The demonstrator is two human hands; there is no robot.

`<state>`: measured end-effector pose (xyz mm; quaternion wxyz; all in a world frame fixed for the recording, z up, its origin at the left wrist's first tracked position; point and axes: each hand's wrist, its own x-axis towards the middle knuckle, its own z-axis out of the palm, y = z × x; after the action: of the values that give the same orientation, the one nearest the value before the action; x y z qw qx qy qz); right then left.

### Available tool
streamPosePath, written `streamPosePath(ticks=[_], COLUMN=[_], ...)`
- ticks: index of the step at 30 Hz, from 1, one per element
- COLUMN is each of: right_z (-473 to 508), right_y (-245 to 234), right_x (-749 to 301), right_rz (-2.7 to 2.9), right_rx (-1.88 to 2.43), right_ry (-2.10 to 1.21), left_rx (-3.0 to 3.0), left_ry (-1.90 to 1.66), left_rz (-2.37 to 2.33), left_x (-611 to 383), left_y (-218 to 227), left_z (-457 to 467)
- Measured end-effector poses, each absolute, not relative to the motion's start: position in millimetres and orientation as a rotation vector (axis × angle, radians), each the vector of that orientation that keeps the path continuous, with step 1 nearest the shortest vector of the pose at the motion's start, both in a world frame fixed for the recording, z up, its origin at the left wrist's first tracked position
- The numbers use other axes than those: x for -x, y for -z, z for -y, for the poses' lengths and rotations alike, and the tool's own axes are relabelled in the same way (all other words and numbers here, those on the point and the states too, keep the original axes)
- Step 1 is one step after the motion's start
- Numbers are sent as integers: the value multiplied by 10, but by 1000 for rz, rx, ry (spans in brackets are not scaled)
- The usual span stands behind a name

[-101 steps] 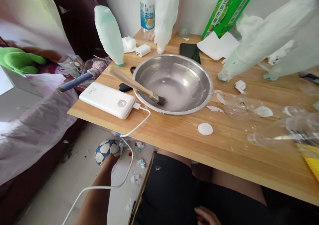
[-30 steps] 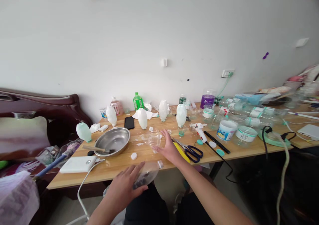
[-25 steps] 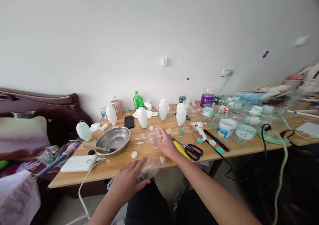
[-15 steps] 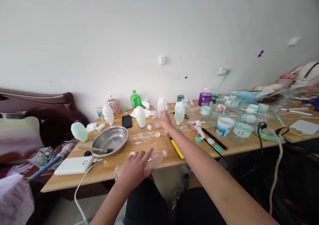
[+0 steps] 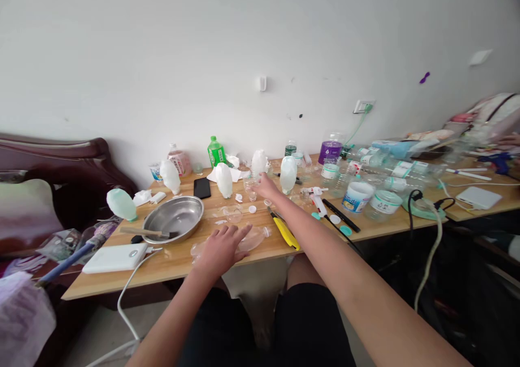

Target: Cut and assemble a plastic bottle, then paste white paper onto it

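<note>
My left hand point(image 5: 221, 248) lies over a clear plastic bottle point(image 5: 254, 239) on its side at the table's front edge. Its fingers are stretched out across the bottle, and the palm hides the bottle's middle. Farther back, my right hand point(image 5: 266, 187) has its fingers closed on a clear plastic bottle piece point(image 5: 249, 184), neck downward; the fingertips are partly hidden. Right behind that hand stands a white, rounded bottle shape point(image 5: 259, 162). Similar white shapes point(image 5: 223, 180) stand on either side. A yellow utility knife point(image 5: 286, 233) lies beneath my right forearm.
On the left are a steel bowl point(image 5: 194, 225) with a brush point(image 5: 146, 232), a white power bank point(image 5: 116, 258) and a black phone point(image 5: 202, 188). A glue gun point(image 5: 317, 203), a black stick point(image 5: 341, 215) and several clear bottles point(image 5: 400, 169) lie right. A cable point(image 5: 430, 258) hangs over the edge.
The camera view has shifted slightly, moving the tabletop scene up and left. Both hands keep nearly the same places, the left over the bottle, the right at the clear piece.
</note>
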<state>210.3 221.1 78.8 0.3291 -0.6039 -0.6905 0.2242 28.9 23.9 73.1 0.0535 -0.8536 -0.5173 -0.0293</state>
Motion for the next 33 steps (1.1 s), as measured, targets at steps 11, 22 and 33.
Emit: streamPosePath(ticks=[11,22,33], right_z=[-1309,-448,624], right_y=[-1030,-575,-448], right_x=[-2507,-2575,-2777], right_rz=[2023,2138,1701], right_rx=[1751,1998,1513], right_ry=[-289,-206,-619], left_rx=[2540,2458,2476], left_ry=[108,56,31], left_rz=[1664,1643,1702], left_x=[-272,-295,-169], left_y=[-654,-695,-867], left_z=[-304,-293,-108])
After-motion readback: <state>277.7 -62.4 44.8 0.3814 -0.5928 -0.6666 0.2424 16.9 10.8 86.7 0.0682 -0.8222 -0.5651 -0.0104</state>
